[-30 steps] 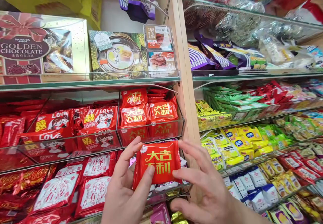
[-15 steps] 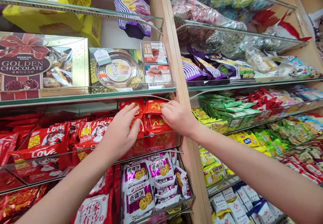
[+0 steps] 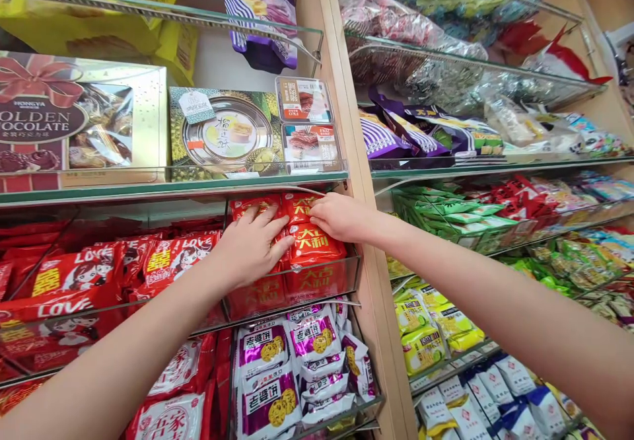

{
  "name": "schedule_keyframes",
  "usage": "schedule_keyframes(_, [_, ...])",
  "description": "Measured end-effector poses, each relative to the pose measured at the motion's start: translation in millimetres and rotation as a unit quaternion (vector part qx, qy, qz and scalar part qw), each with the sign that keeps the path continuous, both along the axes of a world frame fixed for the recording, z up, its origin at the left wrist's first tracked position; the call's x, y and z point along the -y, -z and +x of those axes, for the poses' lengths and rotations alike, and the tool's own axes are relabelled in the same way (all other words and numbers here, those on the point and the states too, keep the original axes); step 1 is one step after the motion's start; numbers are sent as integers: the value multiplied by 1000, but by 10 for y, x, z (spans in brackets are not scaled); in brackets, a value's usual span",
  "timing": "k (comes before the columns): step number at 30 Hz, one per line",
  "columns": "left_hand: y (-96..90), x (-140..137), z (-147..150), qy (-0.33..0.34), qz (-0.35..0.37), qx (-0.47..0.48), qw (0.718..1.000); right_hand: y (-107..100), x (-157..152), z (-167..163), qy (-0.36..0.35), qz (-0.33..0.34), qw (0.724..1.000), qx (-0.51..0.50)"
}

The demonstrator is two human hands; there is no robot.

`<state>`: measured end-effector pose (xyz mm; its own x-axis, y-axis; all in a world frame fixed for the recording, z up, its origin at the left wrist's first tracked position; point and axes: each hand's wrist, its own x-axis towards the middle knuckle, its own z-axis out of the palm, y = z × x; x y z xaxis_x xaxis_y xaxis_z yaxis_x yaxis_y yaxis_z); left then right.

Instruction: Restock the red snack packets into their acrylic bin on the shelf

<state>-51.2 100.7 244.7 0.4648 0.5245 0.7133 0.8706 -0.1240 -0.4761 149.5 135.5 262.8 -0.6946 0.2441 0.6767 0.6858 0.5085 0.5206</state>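
A square, shiny red plastic packet with golden characters (image 3: 300, 207) is lying on top at the back of a clear, see-through plastic bin (image 3: 324, 287), between the two hands. The left hand (image 3: 252, 245) is resting on the red packets at its 9 o'clock side; its fingers are spreading wide, palm down, and they are not closing around anything. The right hand (image 3: 341, 219) is touching the packet from 3 o'clock with bent fingers, but I cannot tell if they are gripping it. A similar red packet with golden characters (image 3: 317, 247) is lying just in front, at 6 o'clock. Below the bin, also at 6 o'clock, purple-and-white plastic cookie packets (image 3: 270, 344) are standing in rows, while at 9 o'clock red packets with a cartoon couple (image 3: 84, 268) are filling the neighbouring section.
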Motion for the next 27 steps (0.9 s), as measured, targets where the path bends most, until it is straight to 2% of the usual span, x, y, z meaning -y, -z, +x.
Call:
schedule_keyframes(5, [-100, 39, -80, -6, -4, 1, 1000, 28, 23, -23, -4, 2, 1000, -22])
schedule_keyframes(9, [-80, 53, -202, -21, -5, 2, 1000, 147, 22, -47, -28, 6, 998, -53])
schedule_keyframes(14, [-16, 3, -272, -73, -39, 13, 996, 220, -7, -107, 17, -44, 998, -30])
schedule_keyframes(18, [-42, 56, -285, -86, -64, 3, 994, 196, 62, -127, 36, -50, 998, -32])
schedule_keyframes(23, [-9, 197, -237, -78, -45, -5, 996, 202, 152, -73, 10, -2, 1000, -25])
schedule_keyframes(27, [33, 217, -152, -70, -33, -25, 997, 234, 142, -74, 19, -33, 999, -16])
